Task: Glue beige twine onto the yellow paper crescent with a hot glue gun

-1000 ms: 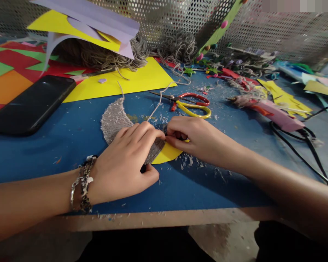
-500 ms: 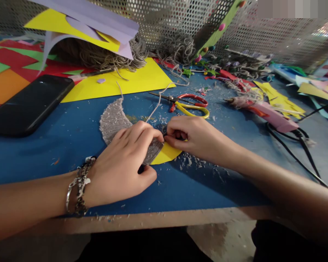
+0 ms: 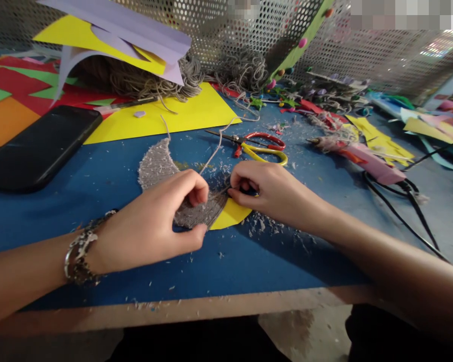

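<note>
A crescent-shaped yellow paper piece [image 3: 232,213] lies on the table, most of it covered by rows of grey yarn [image 3: 156,163]. My left hand [image 3: 154,216] is over the crescent's middle and lower edge, thumb and curled fingers apart, with nothing seen between them. At the border between yarn and bare yellow paper, my right hand [image 3: 275,188] pinches a grey yarn strand; the fingertips partly hide it. A loose length of yarn [image 3: 216,148] runs from the crescent toward the back. Scissors [image 3: 262,146] with red and yellow handles rest just behind my right hand.
A black phone [image 3: 41,148] lies at left, beside a yellow sheet [image 3: 196,113]. Grey yarn heaps [image 3: 243,70] sit against the perforated metal panel [image 3: 226,30]. A pink glue gun [image 3: 370,158] with a black cord lies at right. Yarn scraps litter the blue tabletop [image 3: 143,281].
My left hand has lifted off the yarn rows and drawn back to the left, its fingers parting from the thumb. My right hand stays pinched at almost the same spot.
</note>
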{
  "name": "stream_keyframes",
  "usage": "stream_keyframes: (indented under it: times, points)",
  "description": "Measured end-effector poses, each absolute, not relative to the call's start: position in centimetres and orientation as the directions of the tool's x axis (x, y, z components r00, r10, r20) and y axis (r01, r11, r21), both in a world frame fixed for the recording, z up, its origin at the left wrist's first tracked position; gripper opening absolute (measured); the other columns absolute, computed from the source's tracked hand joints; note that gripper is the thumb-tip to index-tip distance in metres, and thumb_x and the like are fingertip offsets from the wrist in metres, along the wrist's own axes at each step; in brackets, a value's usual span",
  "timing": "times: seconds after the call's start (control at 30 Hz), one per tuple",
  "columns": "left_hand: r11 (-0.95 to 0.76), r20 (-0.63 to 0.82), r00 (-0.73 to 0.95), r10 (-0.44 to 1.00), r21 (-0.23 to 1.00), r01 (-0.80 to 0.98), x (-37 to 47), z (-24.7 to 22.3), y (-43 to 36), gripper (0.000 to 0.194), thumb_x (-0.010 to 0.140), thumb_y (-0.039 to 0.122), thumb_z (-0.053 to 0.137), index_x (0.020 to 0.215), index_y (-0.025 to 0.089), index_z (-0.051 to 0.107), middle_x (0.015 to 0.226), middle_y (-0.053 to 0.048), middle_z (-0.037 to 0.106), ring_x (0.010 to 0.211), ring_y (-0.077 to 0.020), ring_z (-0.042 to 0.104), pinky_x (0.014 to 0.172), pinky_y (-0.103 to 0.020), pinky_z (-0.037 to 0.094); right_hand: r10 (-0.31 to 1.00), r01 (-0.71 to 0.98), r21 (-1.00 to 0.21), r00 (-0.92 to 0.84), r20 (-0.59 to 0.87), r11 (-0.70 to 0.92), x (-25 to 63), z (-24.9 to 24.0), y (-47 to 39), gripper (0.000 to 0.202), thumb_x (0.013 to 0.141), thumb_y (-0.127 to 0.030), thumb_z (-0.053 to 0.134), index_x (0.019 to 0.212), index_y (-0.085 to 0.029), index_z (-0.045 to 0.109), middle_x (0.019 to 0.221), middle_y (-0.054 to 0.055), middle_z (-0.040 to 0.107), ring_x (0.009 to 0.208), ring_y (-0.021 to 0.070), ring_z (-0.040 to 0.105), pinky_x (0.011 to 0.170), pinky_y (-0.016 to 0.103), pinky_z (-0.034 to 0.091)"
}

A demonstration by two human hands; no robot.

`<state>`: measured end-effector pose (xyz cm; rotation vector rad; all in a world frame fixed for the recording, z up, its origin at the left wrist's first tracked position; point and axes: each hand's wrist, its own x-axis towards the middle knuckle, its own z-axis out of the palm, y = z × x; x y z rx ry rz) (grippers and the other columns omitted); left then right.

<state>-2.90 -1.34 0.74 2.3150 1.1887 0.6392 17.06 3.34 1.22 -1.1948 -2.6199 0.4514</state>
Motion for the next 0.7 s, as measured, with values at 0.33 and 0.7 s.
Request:
stream_keyframes:
  times: [0.33,0.7]
  points:
    - [-0.462,0.406,0.237,0.883,0.662,0.590,-5.0,1.7,0.9,0.015,0.077,0.027,0.054,0.065,0.019,0.049,0.056,0.006,0.053,0.049,-0.0059,0.049,0.045,-0.016,0.037,0.761,0.701,-0.353,-0.646,0.055,0.620,16.9,1.2,3.3,0.008,0.072,-0.017,0.049,0.065,-0.016,0.045,0.064,-0.002,0.046,0.056,0.0064,0.037,0.052,0.021,0.027]
    - [-0.291,0.305,0.087,0.948,0.723,0.626,-5.6,1.8,2.0,0.013,0.077,0.022,0.051,0.067,0.019,0.043,0.058,0.005,0.045,0.050,-0.0070,0.044,0.044,-0.018,0.034,0.751,0.689,-0.347,-0.657,0.073,0.636,16.9,1.3,3.2,0.008,0.071,-0.013,0.048,0.065,-0.016,0.043,0.064,-0.002,0.045,0.056,0.0061,0.036,0.052,0.020,0.027]
